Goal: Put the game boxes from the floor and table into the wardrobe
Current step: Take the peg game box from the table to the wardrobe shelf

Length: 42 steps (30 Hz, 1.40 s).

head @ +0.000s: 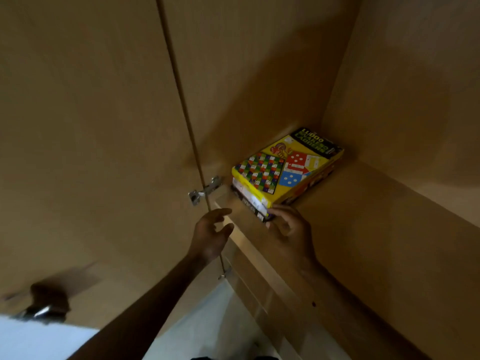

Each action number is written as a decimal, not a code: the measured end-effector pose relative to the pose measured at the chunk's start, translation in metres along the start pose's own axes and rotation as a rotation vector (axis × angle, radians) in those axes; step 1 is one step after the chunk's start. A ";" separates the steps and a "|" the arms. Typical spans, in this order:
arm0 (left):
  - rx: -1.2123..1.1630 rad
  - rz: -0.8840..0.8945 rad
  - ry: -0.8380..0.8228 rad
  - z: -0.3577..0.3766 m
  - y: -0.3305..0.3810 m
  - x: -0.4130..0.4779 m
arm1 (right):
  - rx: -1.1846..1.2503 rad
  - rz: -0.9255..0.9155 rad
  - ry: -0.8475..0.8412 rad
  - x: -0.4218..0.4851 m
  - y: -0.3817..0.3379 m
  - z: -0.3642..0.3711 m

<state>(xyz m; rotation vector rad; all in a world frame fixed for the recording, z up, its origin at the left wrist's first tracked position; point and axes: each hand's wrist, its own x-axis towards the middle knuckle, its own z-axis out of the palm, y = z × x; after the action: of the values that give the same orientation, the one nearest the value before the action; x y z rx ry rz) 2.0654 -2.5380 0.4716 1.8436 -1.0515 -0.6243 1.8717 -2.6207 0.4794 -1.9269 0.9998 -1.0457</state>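
A yellow Ludo and Snakes and Ladders box (288,165) lies on top of a small stack on a wardrobe shelf (363,216), pushed toward the back corner. Under it sit a white box and a dark box (249,203), their near ends showing. My right hand (288,229) is at the near corner of the stack, its fingertips touching the lower boxes. My left hand (210,235) hovers just left of the stack with fingers spread and relaxed, holding nothing.
The open wardrobe door (91,152) stands at the left, with a metal hinge (205,189) beside the stack and a second hinge (224,274) lower down. A dark door handle (46,300) shows at the lower left. The shelf extends to the right.
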 end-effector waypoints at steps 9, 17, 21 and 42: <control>-0.199 -0.301 0.279 -0.087 -0.077 -0.182 | 0.105 0.209 -0.414 -0.111 -0.059 0.092; -0.264 -0.505 0.651 -0.191 -0.145 -0.414 | 0.118 0.075 -0.902 -0.274 -0.146 0.198; -0.312 -0.590 0.896 -0.231 -0.165 -0.527 | 0.154 -0.041 -1.123 -0.357 -0.206 0.244; -0.501 -1.002 2.246 -0.226 -0.167 -1.025 | 0.160 -0.853 -2.322 -0.892 -0.462 0.349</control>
<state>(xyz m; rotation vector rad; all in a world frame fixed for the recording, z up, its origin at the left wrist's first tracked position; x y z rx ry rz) 1.7800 -1.5147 0.4254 1.2380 1.3744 0.7218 1.9820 -1.5640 0.4339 -1.8082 -1.1749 0.9978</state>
